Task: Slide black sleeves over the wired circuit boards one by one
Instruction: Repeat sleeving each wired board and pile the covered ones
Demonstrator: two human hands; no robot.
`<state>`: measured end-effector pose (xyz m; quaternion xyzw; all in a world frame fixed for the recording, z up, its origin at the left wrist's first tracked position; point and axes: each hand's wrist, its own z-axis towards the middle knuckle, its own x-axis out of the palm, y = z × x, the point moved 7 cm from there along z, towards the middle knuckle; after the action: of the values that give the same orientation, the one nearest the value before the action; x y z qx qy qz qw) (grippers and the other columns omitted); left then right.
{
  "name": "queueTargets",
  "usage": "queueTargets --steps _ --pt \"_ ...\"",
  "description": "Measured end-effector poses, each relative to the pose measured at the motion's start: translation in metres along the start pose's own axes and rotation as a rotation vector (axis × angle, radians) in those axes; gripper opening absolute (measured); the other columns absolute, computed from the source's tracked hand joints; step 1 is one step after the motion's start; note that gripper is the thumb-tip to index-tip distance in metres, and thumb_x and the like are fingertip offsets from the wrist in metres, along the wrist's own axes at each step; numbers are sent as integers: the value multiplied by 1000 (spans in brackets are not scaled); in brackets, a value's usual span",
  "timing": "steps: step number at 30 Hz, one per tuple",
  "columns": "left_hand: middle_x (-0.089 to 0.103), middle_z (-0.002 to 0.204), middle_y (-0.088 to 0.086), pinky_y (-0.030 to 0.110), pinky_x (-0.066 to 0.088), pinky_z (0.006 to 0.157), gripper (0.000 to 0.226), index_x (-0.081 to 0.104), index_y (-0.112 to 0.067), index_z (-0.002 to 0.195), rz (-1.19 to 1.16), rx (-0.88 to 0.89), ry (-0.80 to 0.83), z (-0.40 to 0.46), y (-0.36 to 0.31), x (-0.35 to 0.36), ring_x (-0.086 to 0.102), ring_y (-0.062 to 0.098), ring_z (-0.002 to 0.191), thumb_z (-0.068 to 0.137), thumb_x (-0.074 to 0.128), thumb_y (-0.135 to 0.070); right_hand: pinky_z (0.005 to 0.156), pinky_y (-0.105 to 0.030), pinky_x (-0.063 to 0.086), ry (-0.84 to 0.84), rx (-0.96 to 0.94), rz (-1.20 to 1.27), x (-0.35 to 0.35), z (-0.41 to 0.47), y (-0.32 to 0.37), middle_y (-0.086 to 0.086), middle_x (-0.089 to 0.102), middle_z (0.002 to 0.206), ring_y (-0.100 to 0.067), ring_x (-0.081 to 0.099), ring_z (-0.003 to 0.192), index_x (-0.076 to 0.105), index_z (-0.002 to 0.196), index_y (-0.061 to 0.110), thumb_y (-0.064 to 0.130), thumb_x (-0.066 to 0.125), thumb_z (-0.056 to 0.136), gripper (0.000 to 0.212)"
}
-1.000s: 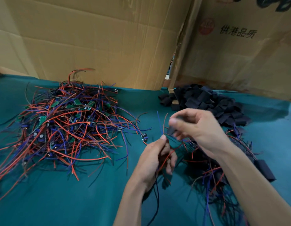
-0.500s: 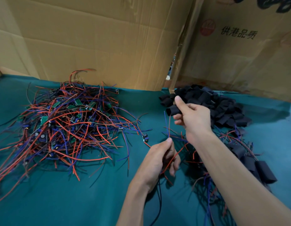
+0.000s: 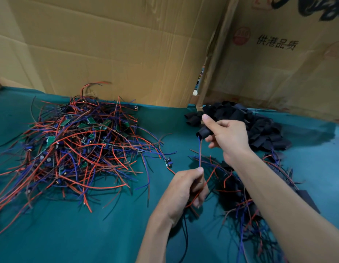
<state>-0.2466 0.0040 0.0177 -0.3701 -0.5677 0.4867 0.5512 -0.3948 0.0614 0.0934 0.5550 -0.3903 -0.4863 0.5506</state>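
Observation:
My right hand (image 3: 226, 136) pinches a black sleeve (image 3: 202, 133) between thumb and fingers, held above the table. A red and a blue wire (image 3: 200, 154) run straight up from my left hand (image 3: 183, 190) into the sleeve's open lower end. My left hand grips these wires low down; the circuit board they belong to is hidden in its palm. A big tangle of bare wired circuit boards (image 3: 73, 149) lies at the left. A heap of loose black sleeves (image 3: 255, 126) sits at the back right. Sleeved boards (image 3: 238, 196) lie under my right forearm.
The table is covered with teal cloth (image 3: 89, 234). Tall cardboard walls (image 3: 117, 50) close off the back, with a narrow gap between two sheets. One loose small board (image 3: 168, 161) lies between the tangle and my hands.
My right hand has lifted the sleeve away from the loose heap and brought it over the wire tips. The left hand has held the wires upright and stayed nearly in place.

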Motion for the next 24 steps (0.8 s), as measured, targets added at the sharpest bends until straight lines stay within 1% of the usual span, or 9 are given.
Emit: queueTargets --steps 4,8,10,12,14,15,18,21,24 --pt "43 53 8 29 33 49 44 31 -21 56 7 0 -9 0 0 -1 33 17 42 85 48 -49 40 -22 45 -6 20 6 -2 0 -3 -1 59 46 -15 58 41 70 76 -3 39 84 84 45" --pt "44 51 5 27 34 48 42 32 -21 56 -2 -1 -9 0 -1 -1 33 17 43 86 47 -46 37 -20 38 60 3 3 3 -6 2 -2 56 43 -13 55 40 70 70 2 38 84 84 42" --pt "44 51 5 27 34 48 42 31 -20 56 -7 -3 -14 0 -1 -1 33 18 43 89 46 -42 37 -19 38 62 49 63 1 -7 1 2 56 45 -11 54 40 70 81 -1 36 84 84 40" --pt "43 51 7 27 33 49 41 31 -20 56 -14 -5 -20 0 0 -2 33 19 43 90 45 -40 37 -19 37 67 100 110 -2 -8 -1 6 54 46 -9 53 40 69 91 0 34 84 84 38" --pt "44 51 6 29 31 50 42 31 -21 56 -16 -4 -22 0 -1 -2 33 18 43 88 46 -42 37 -20 36 95 128 116 -3 -9 -4 6 54 49 -8 54 42 69 94 1 34 84 84 37" --pt "44 51 5 31 30 51 42 32 -21 55 -17 -2 -21 0 -1 -2 33 18 43 87 47 -44 37 -20 36 107 139 126 -4 -10 -5 6 53 50 -9 54 42 68 91 4 35 84 84 36" --pt "45 51 4 33 28 53 42 32 -21 55 -22 8 -23 -1 -2 -2 34 17 43 85 47 -47 37 -20 36 97 189 205 -6 -10 -7 5 54 51 -8 53 43 59 73 15 36 83 84 34" --pt "45 51 6 32 29 51 42 34 -22 55 -37 24 -30 -1 -2 -3 34 17 42 84 48 -48 36 -18 34 79 243 260 -6 -14 -12 2 62 53 -7 53 41 60 70 18 38 80 87 33" --pt "44 51 8 31 30 49 41 36 -23 54 -61 29 -38 0 -3 -3 34 18 42 82 49 -50 34 -18 33 56 309 338 -7 -17 -18 2 63 54 -8 53 39 59 69 19 38 78 89 34"
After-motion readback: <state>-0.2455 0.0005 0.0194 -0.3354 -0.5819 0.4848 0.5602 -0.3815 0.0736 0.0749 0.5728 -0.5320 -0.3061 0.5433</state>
